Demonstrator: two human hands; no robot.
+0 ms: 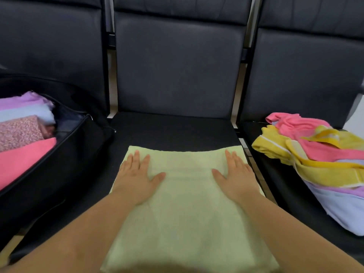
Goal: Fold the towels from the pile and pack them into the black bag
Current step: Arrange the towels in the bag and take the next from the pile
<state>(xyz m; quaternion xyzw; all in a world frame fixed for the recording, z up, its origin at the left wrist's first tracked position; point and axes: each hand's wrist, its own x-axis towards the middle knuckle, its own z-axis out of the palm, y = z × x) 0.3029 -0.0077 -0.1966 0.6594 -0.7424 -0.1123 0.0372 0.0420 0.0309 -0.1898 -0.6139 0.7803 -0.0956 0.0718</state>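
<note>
A pale green towel (pixel 187 203) lies flat on the middle black seat, stretching from the seat's middle down to the bottom of the view. My left hand (pixel 136 178) presses flat on its far left part with straight, spread fingers. My right hand (pixel 237 177) presses flat on its far right part the same way. The black bag (pixel 65 154) lies open on the left seat, holding folded pink, speckled, light blue and lilac towels (pixel 21 133). The pile of unfolded towels (pixel 319 158), pink, yellow, lilac and pale blue, sits on the right seat.
Three dark padded seats stand side by side with upright backrests (pixel 177 66) behind. Metal gaps (pixel 246 146) separate the seats. The far half of the middle seat (pixel 173 131) is bare.
</note>
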